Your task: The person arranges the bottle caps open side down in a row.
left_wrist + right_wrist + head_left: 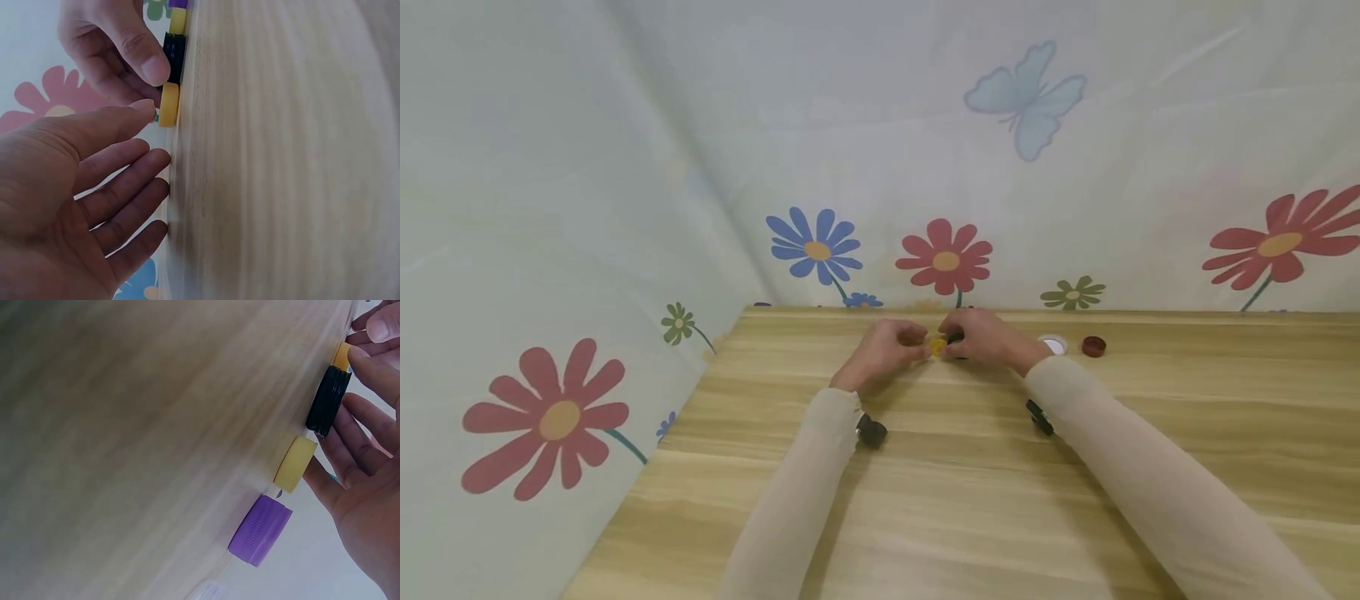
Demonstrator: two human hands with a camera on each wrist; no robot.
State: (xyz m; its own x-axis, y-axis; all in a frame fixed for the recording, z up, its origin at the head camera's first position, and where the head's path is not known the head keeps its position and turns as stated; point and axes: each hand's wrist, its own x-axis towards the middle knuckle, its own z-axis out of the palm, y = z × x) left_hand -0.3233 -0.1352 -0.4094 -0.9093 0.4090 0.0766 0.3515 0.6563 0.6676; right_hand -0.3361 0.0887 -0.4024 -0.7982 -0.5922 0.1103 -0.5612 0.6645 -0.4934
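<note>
As the sleeves reach over the counter: both stretch well forward, because the work sits along its far edge; a dark mount hangs at the left cuff, presumably angled to watch the fingers.
Left hand: thumb at the orange cap, touching or just beside it, other fingers loose and spread; it grips nothing and probably acts as a light stop at the row's end.
Right hand: thumb and fingers lie about the black cap, perhaps to steady it against the orange cap; whether they pinch it I cannot tell.
Between the hands: they face each other, near but apart, with orange and black seemingly touching.
Rest of row: yellow cap, then purple cap, just beside each other; lying flat should keep them from rolling.
Row's right end: white cap, then red cap, set apart, out of the fingers' way.
Behind: flowered cloth, backing the edge.
</note>
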